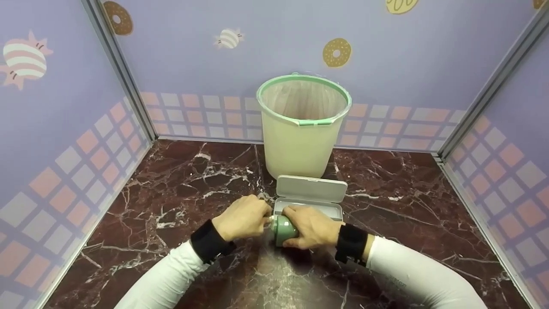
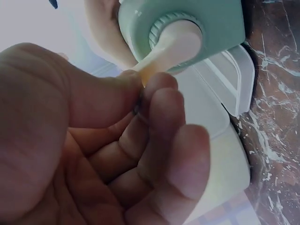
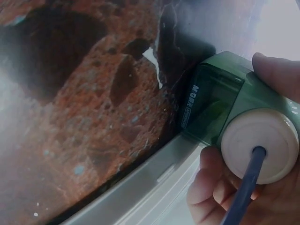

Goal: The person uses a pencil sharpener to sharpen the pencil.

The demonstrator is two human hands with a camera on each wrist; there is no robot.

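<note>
A green crank pencil sharpener [image 1: 285, 231] is held on its side over the table, gripped around its body by my right hand [image 1: 315, 227]. In the right wrist view a blue-grey pencil [image 3: 246, 187] sticks out of the sharpener's round white front [image 3: 255, 140], next to the dark see-through shavings drawer [image 3: 213, 103]. My left hand [image 1: 245, 216] pinches the end of the white crank handle [image 2: 176, 44] between thumb and fingers. Right behind the sharpener lies a pencil box [image 1: 311, 189] with its lid up, partly hidden by the right hand.
A pale bin [image 1: 296, 146] with a green rim and a clear liner stands behind the pencil box. Patterned panels enclose the dark marbled table [image 1: 193, 180] at the back [image 1: 193, 64] and on both sides.
</note>
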